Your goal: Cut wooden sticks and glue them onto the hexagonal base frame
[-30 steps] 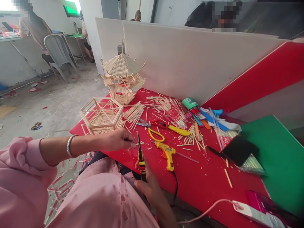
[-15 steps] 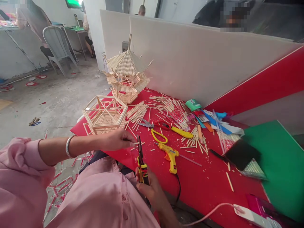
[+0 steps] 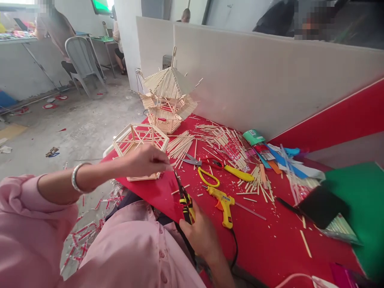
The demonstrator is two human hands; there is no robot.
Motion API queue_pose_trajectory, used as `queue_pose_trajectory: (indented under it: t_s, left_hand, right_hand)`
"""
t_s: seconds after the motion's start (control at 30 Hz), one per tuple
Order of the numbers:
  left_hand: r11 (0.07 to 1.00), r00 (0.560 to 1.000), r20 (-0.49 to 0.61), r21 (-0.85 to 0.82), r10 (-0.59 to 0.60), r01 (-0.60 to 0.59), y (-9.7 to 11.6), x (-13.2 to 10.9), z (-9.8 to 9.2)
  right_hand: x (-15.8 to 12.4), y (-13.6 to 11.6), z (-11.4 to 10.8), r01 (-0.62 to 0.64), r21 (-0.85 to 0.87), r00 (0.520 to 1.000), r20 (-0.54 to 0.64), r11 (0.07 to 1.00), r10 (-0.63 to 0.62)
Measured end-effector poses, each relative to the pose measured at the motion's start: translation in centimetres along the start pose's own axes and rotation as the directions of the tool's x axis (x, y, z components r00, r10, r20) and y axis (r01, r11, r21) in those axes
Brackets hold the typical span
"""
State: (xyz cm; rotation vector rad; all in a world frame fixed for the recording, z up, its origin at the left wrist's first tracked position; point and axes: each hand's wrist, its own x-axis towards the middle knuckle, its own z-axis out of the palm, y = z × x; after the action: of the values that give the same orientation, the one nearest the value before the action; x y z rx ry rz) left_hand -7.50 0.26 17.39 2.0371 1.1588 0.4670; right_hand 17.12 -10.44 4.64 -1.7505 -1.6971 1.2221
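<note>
Small dark lettering sits on the yellow glue gun (image 3: 222,200), and white print marks the green roll (image 3: 253,137) beyond it to the right; both are too small to read. The left hand's (image 3: 147,160) fingers are pinching a thin, pale stick (image 3: 172,165), mostly hidden, so that only a short end pokes out, to the left of the glue gun and above the desk (image 3: 270,240). The right hand's (image 3: 200,232) fingers are wrapped around the black-and-yellow pliers (image 3: 186,204), just left of the glue gun, with the slim tips close to the stick; whether they touch it I cannot tell. Left of the glue gun and farther back is an open hexagonal frame (image 3: 141,140) of similar sticks, and behind it a tiered pagoda model (image 3: 171,86) with a ribbed roof. Compared with half a second ago, the left hand has risen across the frame's near side, and the pliers, nearly upright then, now lean leftward
</note>
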Motion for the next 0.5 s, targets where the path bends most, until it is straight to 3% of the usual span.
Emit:
queue_pose_trajectory:
  t_s: [0.1,0.2,0.33,0.5]
  left_hand:
    - [0.998,1.000,-0.015,0.066,0.005,-0.004,-0.7,0.7,-3.6]
    - [0.993,0.997,0.066,0.113,-0.040,0.033,-2.8,1.1,-5.1]
    - [0.986,0.978,0.200,0.161,-0.064,0.031,-4.4,0.8,-5.2]
    - [0.990,0.966,0.259,0.140,-0.002,-0.036,-4.2,0.6,-5.4]
  right_hand:
    - [1.2,0.1,1.1,-0.021,-0.438,0.976,-0.205,0.899,-0.076]
    - [1.6,0.9,2.1,-0.038,-0.664,0.950,-0.255,0.747,-0.178]
    - [1.6,1.7,2.8,-0.037,-0.743,0.922,-0.284,0.668,-0.265]
    - [1.8,1.8,3.1,-0.015,-0.787,0.871,-0.312,0.617,-0.378]
